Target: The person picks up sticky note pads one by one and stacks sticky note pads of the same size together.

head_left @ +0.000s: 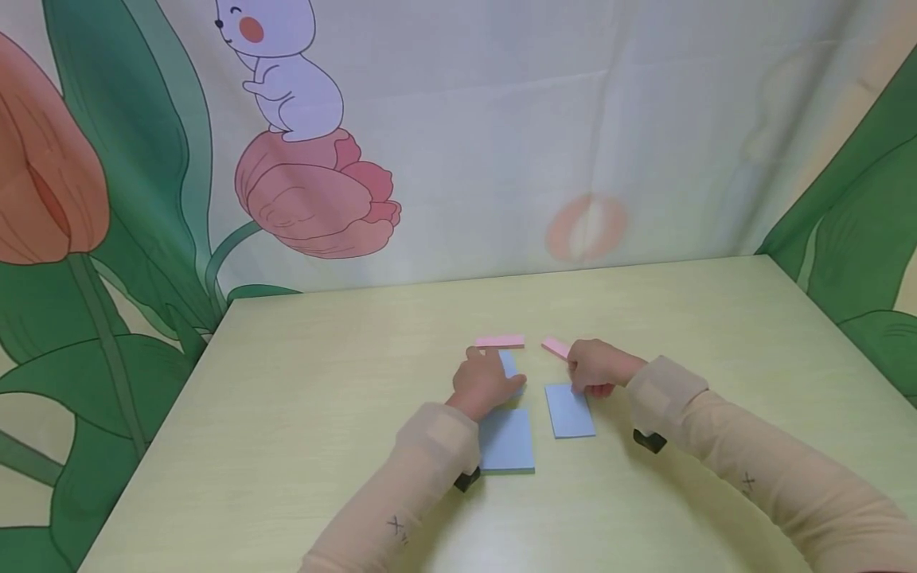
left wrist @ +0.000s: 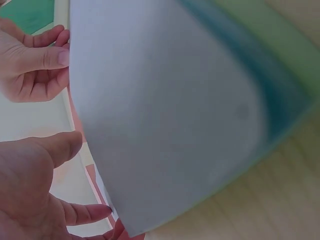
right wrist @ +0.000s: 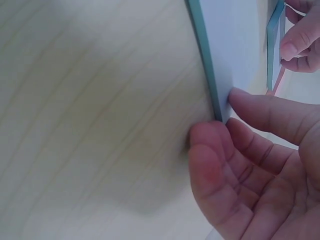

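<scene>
My left hand (head_left: 487,380) is spread over a blue rectangular pad (head_left: 509,362), its thumb by the right edge and its fingertips toward the far left; the hand hides much of the pad. My right hand (head_left: 598,368) pinches the far right corner of another blue rectangular pad (head_left: 570,412). In the right wrist view the thumb (right wrist: 265,107) lies on that pad's pale top, with curled fingers (right wrist: 207,145) at its teal edge. A larger blue square pad (head_left: 509,442) with a greenish lower edge lies nearer me, and it fills much of the left wrist view.
Beyond my left hand a pink strip (head_left: 500,341) lies crosswise. Another pink strip (head_left: 556,348) lies slanted, partly behind my right hand. All sit on a pale wood-grain table (head_left: 322,382), with a printed curtain (head_left: 466,159) along its far edge.
</scene>
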Demonstrator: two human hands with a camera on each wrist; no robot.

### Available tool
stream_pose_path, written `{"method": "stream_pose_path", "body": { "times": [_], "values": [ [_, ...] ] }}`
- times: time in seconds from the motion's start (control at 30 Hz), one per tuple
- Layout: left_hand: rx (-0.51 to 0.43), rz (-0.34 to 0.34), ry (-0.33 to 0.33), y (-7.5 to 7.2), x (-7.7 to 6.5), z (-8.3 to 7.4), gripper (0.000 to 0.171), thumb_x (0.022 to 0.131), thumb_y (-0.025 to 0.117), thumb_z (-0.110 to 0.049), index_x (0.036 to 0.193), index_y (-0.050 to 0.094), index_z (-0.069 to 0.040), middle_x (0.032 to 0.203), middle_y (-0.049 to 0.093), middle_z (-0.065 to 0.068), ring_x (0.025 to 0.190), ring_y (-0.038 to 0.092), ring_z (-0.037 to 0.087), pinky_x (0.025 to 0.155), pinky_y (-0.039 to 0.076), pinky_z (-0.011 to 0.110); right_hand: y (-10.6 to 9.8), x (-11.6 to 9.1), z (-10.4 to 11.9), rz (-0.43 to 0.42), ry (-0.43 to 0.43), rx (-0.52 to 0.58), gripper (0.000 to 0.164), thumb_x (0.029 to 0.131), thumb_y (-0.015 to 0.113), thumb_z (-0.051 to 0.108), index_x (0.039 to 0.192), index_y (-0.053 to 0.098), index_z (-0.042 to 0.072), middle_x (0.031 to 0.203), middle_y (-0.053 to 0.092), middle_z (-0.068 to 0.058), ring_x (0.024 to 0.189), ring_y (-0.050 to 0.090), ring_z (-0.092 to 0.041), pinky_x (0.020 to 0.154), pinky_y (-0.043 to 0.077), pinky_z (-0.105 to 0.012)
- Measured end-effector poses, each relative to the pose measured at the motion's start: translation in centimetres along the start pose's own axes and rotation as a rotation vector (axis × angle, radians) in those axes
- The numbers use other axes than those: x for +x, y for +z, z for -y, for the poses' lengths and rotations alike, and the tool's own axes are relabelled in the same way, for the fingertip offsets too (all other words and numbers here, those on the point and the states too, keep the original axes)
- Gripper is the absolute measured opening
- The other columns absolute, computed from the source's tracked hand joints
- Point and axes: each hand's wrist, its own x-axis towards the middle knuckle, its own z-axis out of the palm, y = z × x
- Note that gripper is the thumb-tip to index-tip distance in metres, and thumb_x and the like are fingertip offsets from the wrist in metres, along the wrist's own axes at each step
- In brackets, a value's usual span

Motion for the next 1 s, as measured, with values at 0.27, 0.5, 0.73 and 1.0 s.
{"method": "stream_pose_path", "body": {
  "times": [0.27,0.5,0.73,1.0],
  "values": [
    [0.026,-0.017,-0.004,0.61,0.27,-0.24,0.069,0.075,0.06,-0.051,0.119,0.045,0.001,0.104,0.045,0.016,0.071,0.051,0.021,0.058,0.044,0.031,0.06,-0.63,0.4,-0.031,0.0,-0.019,0.011,0.078,0.061,0.006,0.07,0.054,0.004,0.06,0.05,-0.004,0.049,0.045,-0.013,0.047,0.042,-0.023],
    [0.048,-0.019,-0.001,0.6,0.3,-0.32,0.068,0.074,0.062,-0.049,0.117,0.046,0.001,0.099,0.044,0.014,0.068,0.05,0.019,0.056,0.043,0.029,0.07,-0.45,0.26,-0.019,0.01,-0.018,0.009,0.079,0.061,0.007,0.073,0.055,0.004,0.061,0.051,-0.004,0.05,0.046,-0.013,0.047,0.042,-0.023],
    [0.073,0.008,-0.019,0.37,0.19,-0.68,0.063,0.074,0.063,-0.045,0.117,0.046,-0.001,0.096,0.044,0.014,0.066,0.049,0.018,0.054,0.042,0.028,0.16,-0.27,0.08,-0.022,0.011,-0.019,0.009,0.079,0.061,0.007,0.072,0.054,0.005,0.061,0.05,-0.003,0.05,0.045,-0.013,0.046,0.041,-0.022],
    [0.064,0.001,-0.009,0.17,0.04,-0.74,0.064,0.072,0.063,-0.045,0.116,0.046,-0.001,0.097,0.045,0.014,0.063,0.048,0.019,0.054,0.041,0.027,0.2,-0.14,-0.01,-0.017,0.019,-0.005,0.011,0.078,0.061,0.007,0.071,0.053,0.005,0.06,0.049,-0.003,0.049,0.044,-0.013,0.045,0.04,-0.022]
  ]
}}
